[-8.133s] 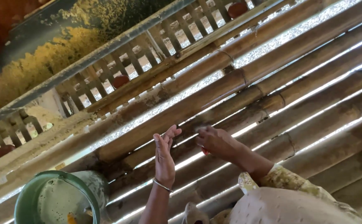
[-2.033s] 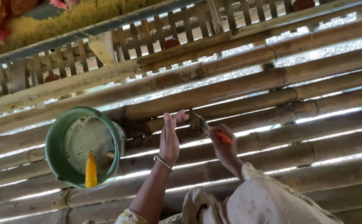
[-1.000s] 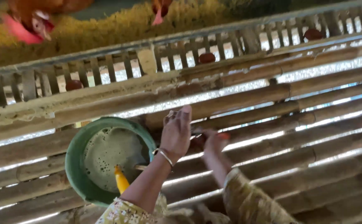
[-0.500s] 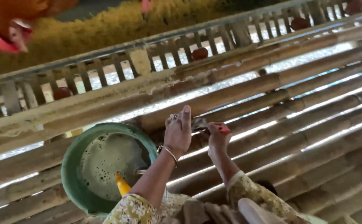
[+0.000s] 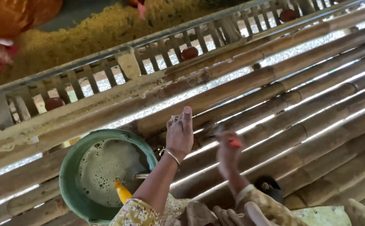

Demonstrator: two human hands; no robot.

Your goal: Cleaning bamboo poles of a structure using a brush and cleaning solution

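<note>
Reaching over the bamboo-pole floor [image 5: 299,109], two hands work side by side. The left hand [image 5: 180,134], wearing one bangle and a ring, has its fingers straight and spread, palm toward the poles. The right hand [image 5: 228,152] is blurred, its fingers curled round one small orange-red object [image 5: 235,142]. One green bucket [image 5: 71,167] of foamy liquid holds one yellow handle [image 5: 122,191]. Three brown eggs [image 5: 189,53] lie in the slatted tray [image 5: 157,50]. Two hens feed beyond.
</note>
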